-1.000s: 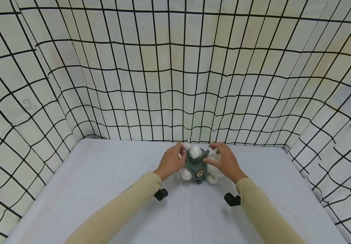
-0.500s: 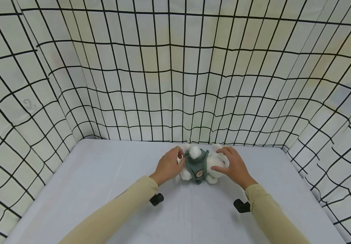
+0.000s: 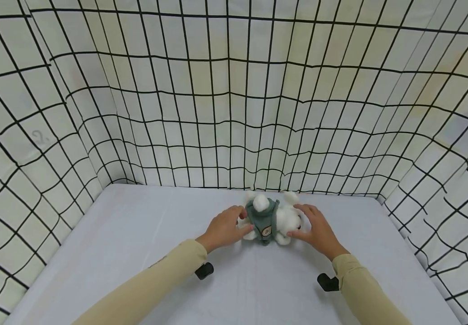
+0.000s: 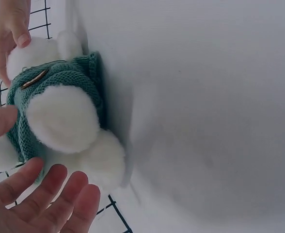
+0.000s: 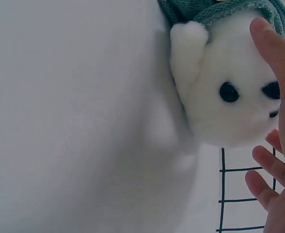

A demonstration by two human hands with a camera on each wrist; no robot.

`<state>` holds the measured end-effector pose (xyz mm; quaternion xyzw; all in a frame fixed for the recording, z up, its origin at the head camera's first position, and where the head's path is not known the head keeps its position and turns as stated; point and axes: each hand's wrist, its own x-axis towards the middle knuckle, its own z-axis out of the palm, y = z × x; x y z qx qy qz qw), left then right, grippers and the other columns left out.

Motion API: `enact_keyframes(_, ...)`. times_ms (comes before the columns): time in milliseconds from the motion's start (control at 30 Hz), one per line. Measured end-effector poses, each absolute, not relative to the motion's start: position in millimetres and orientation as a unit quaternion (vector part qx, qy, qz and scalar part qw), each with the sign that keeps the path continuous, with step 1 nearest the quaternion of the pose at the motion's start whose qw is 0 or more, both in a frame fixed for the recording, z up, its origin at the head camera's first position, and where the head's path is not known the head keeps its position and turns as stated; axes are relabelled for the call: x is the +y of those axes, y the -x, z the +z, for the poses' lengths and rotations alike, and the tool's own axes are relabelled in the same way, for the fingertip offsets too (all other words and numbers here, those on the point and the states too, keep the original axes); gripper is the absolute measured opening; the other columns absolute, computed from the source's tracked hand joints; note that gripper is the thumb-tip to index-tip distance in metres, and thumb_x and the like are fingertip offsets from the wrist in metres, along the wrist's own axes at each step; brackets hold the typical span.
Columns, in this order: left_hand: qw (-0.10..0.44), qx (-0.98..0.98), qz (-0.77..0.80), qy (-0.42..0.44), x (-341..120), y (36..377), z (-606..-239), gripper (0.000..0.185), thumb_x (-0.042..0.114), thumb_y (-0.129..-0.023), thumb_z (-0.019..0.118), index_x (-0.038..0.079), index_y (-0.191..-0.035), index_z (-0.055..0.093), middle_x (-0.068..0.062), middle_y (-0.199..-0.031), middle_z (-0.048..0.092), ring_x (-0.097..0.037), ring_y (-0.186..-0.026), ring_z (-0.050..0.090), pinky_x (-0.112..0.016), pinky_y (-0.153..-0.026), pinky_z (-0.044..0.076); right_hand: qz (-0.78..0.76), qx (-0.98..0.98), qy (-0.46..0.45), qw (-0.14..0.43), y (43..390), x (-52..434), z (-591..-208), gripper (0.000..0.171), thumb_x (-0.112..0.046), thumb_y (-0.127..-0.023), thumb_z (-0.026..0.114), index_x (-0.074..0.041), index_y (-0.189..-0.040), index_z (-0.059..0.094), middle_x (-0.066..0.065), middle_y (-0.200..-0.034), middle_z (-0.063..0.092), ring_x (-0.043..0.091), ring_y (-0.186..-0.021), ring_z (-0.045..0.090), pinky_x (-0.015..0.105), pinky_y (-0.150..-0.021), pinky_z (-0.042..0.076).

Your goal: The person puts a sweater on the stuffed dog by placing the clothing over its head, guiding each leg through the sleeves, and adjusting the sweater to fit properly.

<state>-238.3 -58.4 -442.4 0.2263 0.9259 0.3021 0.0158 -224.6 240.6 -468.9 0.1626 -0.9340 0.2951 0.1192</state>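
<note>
A white plush toy [image 3: 264, 221] in a green knitted garment lies on the white table near its back edge, head to the right. In the right wrist view its head [image 5: 234, 82] shows black eyes and a small nose. My left hand [image 3: 224, 227] is spread at the tail end; the left wrist view shows its relaxed fingers [image 4: 60, 194] beside the round white tail [image 4: 62, 119]. My right hand [image 3: 316, 231] is curved loosely around the head, its thumb [image 5: 271, 48] over the fur near the garment. Whether the thumb presses is hard to tell.
Black grid netting [image 3: 229, 122] over white panels rises behind the table [image 3: 169, 216] and along both sides. A black wrist mount sits under each forearm, the left mount [image 3: 204, 271] and the right mount [image 3: 328, 282].
My right hand has moved right and toward me, from the toy's garment to its head. My left hand has drawn back left and toward me. The toy stays in about the same place.
</note>
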Motion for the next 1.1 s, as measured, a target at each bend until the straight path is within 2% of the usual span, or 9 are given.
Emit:
enact_keyframes(233,0.050,0.923,0.299,-0.235,-58,238,-445,0.046,0.047,-0.080,0.074,0.015,-0.109,0.059,0.001,-0.109,0.063,-0.014,-0.094,0.058,-0.030,-0.075,0.048,0.299,-0.937,-0.158,0.087,227,242,-476,0.093,-0.046,-0.068,0.084,-0.021,-0.146,0.039,0.010,-0.144,0.044,0.033,-0.134,0.041,0.057,-0.108,0.037)
enact_keyframes(433,0.057,0.921,0.287,-0.256,-56,236,-449,0.040,0.040,-0.082,0.075,0.016,-0.110,0.058,0.003,-0.105,0.062,-0.013,-0.091,0.057,-0.029,-0.075,0.047,0.311,-0.938,-0.143,0.059,229,238,-483,0.105,-0.044,-0.068,0.086,-0.018,-0.152,0.028,0.013,-0.152,0.037,0.036,-0.139,0.036,0.057,-0.111,0.033)
enact_keyframes(633,0.040,0.917,0.279,-0.283,-54,236,-451,0.037,0.033,-0.083,0.074,0.014,-0.109,0.057,0.002,-0.101,0.063,-0.012,-0.089,0.057,-0.027,-0.075,0.048,0.303,-0.938,-0.146,0.081,230,233,-487,0.098,-0.031,-0.073,0.085,-0.015,-0.151,0.027,0.017,-0.146,0.042,0.036,-0.134,0.042,0.056,-0.107,0.038)
enact_keyframes(800,0.023,0.914,0.279,-0.293,-52,240,-450,0.032,0.028,-0.084,0.071,0.012,-0.109,0.057,0.002,-0.098,0.063,-0.010,-0.084,0.055,-0.025,-0.073,0.047,0.303,-0.935,-0.148,0.109,231,232,-486,0.093,-0.027,-0.074,0.084,-0.012,-0.149,0.032,0.020,-0.137,0.048,0.036,-0.125,0.049,0.055,-0.104,0.042)
enact_keyframes(967,0.009,0.909,0.302,-0.288,-53,244,-444,0.029,0.026,-0.086,0.068,0.012,-0.111,0.059,0.001,-0.097,0.064,-0.012,-0.082,0.056,-0.027,-0.071,0.047,0.279,-0.941,-0.136,0.137,233,231,-484,0.086,-0.033,-0.076,0.082,-0.012,-0.146,0.037,0.021,-0.126,0.058,0.036,-0.113,0.057,0.058,-0.094,0.045)
enact_keyframes(1100,-0.002,0.901,0.333,-0.278,-55,247,-439,0.027,0.023,-0.088,0.065,0.012,-0.112,0.059,0.000,-0.095,0.064,-0.015,-0.082,0.057,-0.027,-0.070,0.047,0.267,-0.947,-0.112,0.140,233,228,-478,0.079,-0.040,-0.081,0.077,-0.011,-0.144,0.040,0.020,-0.121,0.062,0.036,-0.110,0.059,0.059,-0.091,0.043)
